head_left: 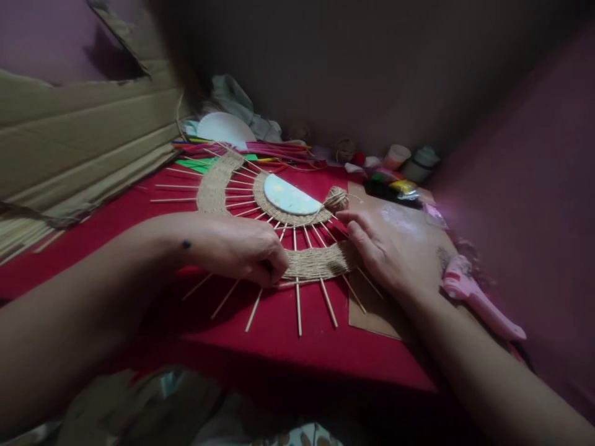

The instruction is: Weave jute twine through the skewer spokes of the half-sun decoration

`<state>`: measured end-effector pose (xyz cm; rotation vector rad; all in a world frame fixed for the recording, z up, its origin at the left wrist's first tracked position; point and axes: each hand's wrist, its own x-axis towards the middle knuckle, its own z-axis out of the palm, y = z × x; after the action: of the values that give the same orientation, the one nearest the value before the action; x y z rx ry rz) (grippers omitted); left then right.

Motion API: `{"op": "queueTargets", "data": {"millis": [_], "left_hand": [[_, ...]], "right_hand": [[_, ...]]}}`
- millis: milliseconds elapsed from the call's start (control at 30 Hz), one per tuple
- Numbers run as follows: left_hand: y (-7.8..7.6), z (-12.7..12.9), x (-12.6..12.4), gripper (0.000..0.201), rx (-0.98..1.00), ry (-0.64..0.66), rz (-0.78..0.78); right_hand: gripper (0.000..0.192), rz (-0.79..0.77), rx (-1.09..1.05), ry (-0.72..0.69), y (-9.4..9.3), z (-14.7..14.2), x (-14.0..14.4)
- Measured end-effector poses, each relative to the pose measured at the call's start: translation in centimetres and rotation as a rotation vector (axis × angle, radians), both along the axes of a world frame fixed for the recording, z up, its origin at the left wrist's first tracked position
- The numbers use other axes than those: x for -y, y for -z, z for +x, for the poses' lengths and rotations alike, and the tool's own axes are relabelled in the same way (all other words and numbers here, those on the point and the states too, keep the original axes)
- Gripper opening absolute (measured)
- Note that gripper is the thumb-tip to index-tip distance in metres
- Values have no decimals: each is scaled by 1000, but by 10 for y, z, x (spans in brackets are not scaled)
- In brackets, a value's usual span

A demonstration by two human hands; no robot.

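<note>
A half-round piece of twine weaving (313,263) lies flat, with thin wooden sticks (298,310) fanning out from a pale blue patterned half-disc (290,195). My left hand (253,251) is closed at the outer edge of the wide woven band, its fingertips pinching a strand of twine (290,283) that runs along that edge. At the right end of the band, my right hand (374,251) grips the weaving, with its fingers bent over the sticks; the thumb is partly hidden. Just beyond those fingers sits a ball of twine (336,198).
The table has a red cloth (223,353). Under my right hand lies a cardboard sheet (372,319), and a pink glue gun (483,300) rests right of it. Behind are a white half-round disc (225,128), colored sticks (274,148) and a lidded jar (422,163). Folded cardboard (88,130) stands left.
</note>
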<state>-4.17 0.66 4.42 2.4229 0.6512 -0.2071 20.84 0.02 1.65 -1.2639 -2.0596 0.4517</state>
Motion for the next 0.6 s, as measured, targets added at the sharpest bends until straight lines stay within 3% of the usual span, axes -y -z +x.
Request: {"op": "queueTargets", "data": {"millis": [367, 533, 600], "left_hand": [[-2, -25, 14, 17, 116, -61, -5], [6, -37, 33, 16, 238, -99, 112], [10, -40, 39, 16, 265, -107, 162]], "right_hand": [[39, -8, 60, -115, 21, 4, -9], [30, 99, 48, -123, 11, -7, 2], [20, 117, 31, -202, 2, -21, 12]]}}
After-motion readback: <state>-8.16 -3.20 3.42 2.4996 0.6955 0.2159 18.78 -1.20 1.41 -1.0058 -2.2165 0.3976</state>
